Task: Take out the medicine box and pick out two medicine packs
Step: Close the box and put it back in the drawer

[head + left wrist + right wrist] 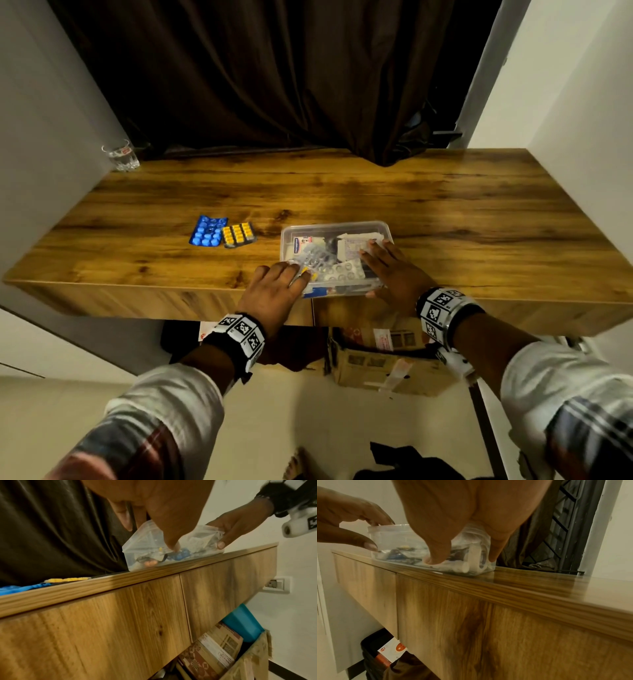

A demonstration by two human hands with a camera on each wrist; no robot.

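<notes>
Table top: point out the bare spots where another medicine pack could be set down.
Bare wood spans the table right of the medicine box, the strip between the box and the curtain, and the stretch between the glass and the blue pack. It is crowded at the front edge, where left hand and right hand hold the box.

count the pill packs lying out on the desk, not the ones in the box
2: a blue pack and a yellow pack, side by side and touching, left of the clear medicine box. More packs sit inside the box.
</notes>
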